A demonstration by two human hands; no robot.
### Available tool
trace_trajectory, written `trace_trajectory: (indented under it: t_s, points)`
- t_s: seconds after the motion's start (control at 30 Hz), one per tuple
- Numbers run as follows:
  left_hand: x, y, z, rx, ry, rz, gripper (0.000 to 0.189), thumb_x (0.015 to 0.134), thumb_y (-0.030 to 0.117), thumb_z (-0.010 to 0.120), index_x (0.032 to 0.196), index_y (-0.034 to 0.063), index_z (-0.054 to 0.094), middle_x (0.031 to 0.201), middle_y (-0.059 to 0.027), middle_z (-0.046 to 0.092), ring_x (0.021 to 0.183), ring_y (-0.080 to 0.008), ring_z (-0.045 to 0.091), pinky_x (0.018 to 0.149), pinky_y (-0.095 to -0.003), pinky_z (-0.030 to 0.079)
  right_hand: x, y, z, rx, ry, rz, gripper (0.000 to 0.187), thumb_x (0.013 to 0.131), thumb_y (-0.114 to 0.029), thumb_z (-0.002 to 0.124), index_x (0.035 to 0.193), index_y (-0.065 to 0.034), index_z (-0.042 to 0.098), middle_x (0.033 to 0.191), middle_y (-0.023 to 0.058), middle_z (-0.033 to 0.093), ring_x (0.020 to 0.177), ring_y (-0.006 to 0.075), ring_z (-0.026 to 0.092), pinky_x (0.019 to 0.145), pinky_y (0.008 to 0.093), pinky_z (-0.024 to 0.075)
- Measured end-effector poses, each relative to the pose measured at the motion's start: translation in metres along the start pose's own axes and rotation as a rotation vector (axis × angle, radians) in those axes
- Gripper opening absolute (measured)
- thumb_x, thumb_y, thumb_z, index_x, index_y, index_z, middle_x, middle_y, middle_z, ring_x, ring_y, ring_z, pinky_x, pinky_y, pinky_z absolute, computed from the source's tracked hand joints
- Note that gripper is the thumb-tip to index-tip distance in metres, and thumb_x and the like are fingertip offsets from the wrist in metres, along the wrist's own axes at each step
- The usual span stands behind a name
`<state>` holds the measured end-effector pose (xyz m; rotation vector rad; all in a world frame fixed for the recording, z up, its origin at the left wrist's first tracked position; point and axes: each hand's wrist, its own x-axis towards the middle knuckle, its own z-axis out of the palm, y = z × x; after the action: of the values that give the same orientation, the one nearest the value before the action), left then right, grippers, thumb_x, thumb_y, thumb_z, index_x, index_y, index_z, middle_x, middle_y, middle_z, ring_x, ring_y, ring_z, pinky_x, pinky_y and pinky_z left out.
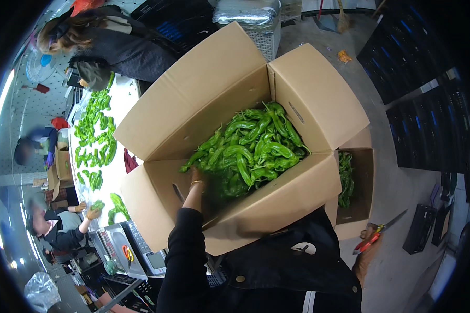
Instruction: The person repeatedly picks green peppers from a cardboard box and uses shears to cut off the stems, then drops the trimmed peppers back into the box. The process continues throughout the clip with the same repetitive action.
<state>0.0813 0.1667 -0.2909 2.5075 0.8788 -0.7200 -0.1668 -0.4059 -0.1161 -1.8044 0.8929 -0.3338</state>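
Observation:
Before me an open cardboard box (188, 109), its flaps spread, holds a heap of long green peppers (254, 144). My left hand (196, 178) reaches into its left part, at the edge of the heap. The fingers are partly hidden and blurred, so whether they grip a pepper cannot be told. Outside the box, low on the right, my right hand (370, 238) is closed around the red and yellow handle of a bladed cutting tool (391, 219). Its dark blade points up and to the right; knife or closed scissors is unclear.
A second cardboard box (354, 219) with greens stands on the floor at right. Black crates (427, 125) are stacked beyond. On the left, a white table (121, 94) bears rows of peppers, scales (154, 260) and scissors (128, 254). Several people work around it.

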Motion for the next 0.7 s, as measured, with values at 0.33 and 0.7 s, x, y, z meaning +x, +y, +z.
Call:
trace_trajectory:
  t_s: [0.33, 0.7]
  points:
    - [0.084, -0.044, 0.052, -0.535, 0.345, -0.288, 0.050, 0.072, 0.034, 0.072, 0.105, -0.0040, 0.068, 0.111, -0.0244, 0.067, 0.104, -0.0338, 0.064, 0.090, -0.0425, 0.048, -0.032, -0.039, 0.038, 0.187, -0.194, 0.141, 0.026, 0.082, -0.001, 0.071, 0.104, -0.0037, 0.056, 0.086, -0.0024, 0.050, 0.076, 0.0082, 0.047, 0.072, 0.0217, 0.0412]
    - [0.034, -0.042, -0.014, -1.018, -0.113, -0.239, 0.036, 0.076, 0.014, 0.071, 0.106, -0.0050, 0.063, 0.100, -0.0163, 0.068, 0.091, -0.0313, 0.065, 0.080, -0.0388, 0.052, -0.027, -0.104, 0.091, 0.069, -0.532, 0.010, 0.032, 0.076, 0.006, 0.072, 0.103, -0.0008, 0.054, 0.092, 0.0030, 0.058, 0.071, 0.0067, 0.052, 0.068, 0.0229, 0.0449]
